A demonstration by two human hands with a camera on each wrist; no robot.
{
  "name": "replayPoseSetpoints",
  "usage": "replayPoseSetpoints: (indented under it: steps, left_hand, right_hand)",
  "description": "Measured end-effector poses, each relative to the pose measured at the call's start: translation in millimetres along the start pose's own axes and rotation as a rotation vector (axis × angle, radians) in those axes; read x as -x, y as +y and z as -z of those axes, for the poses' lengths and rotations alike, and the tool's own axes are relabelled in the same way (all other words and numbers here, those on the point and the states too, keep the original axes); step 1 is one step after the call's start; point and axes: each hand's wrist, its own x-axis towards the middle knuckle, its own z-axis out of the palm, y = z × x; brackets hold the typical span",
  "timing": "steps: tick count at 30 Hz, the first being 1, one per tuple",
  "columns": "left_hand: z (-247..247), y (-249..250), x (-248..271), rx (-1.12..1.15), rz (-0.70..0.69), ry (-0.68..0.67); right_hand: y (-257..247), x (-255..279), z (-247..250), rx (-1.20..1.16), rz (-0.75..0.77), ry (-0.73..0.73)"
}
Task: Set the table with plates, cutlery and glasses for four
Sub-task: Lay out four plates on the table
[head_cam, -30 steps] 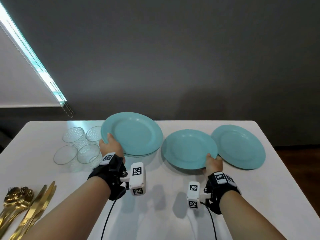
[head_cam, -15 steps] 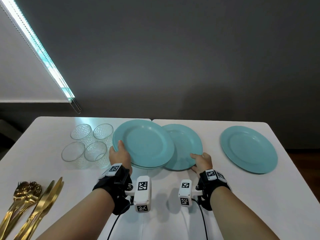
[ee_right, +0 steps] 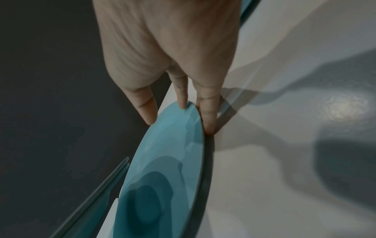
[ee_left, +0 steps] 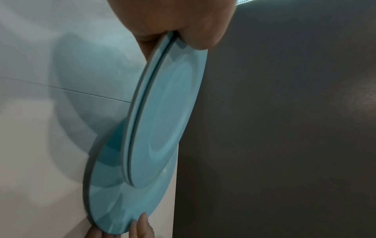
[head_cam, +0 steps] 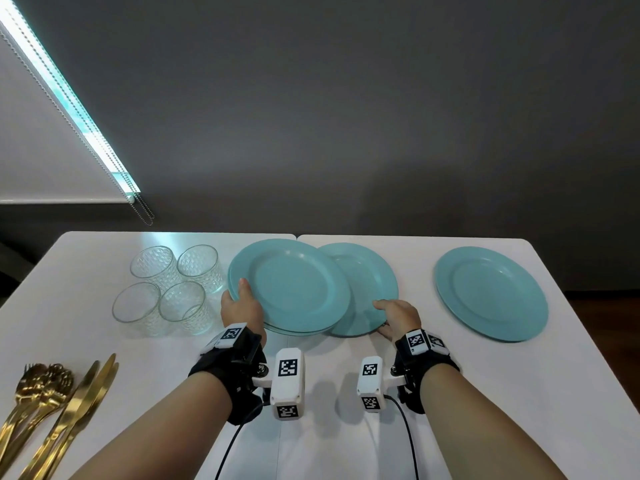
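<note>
My left hand (head_cam: 242,303) pinches the left rim of a stack of two teal plates (head_cam: 294,285), held a little above the white table (head_cam: 485,393). In the left wrist view, thumb and fingers clamp the stack's rim (ee_left: 168,112). A single teal plate (head_cam: 370,282) lies partly under the stack's right side. My right hand (head_cam: 394,317) pinches its near right rim, thumb on top. The right wrist view shows fingertips (ee_right: 183,103) on that plate (ee_right: 162,169). Another teal plate (head_cam: 491,292) lies flat at the far right.
Several clear glasses (head_cam: 173,285) stand just left of the stack. Gold knives, forks and spoons (head_cam: 52,403) lie at the near left edge. A dark wall rises behind the table's far edge.
My right hand has brought the single plate leftwards, away from the far-right plate, until it sits partly under the stack. My left hand keeps its hold on the stack.
</note>
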Motion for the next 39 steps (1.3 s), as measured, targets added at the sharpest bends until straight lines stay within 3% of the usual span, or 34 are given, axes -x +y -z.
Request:
replayPoseSetpoints:
  steps: [7,12,16,21,26,30,39]
  left_hand:
    - [-7,-5,5,0.003,-0.008,-0.012]
    - [-10,-10,10,-0.014,-0.005,-0.037]
    - [-11,-18,19,-0.059,0.017,-0.093]
    - [-9,-26,36,-0.100,0.065,-0.290]
    - [4,-34,49,-0.155,0.072,-0.512]
    - [25,-40,56,-0.194,0.079,-0.625]
    - [61,-49,62,-0.513,-0.033,-0.793]
  right_hand:
    - [-9,10,5,0.307,0.028,-0.050]
    - [-7,20,15,0.389,0.049,0.024]
    - [-2,37,23,0.259,0.019,0.002]
    - [10,66,34,0.185,0.020,-0.045]
    - [35,105,49,0.182,0.074,0.140]
    - [63,138,55,0.090,0.039,0.196]
    - [119,203,83,-0.345,-0.005,0.362]
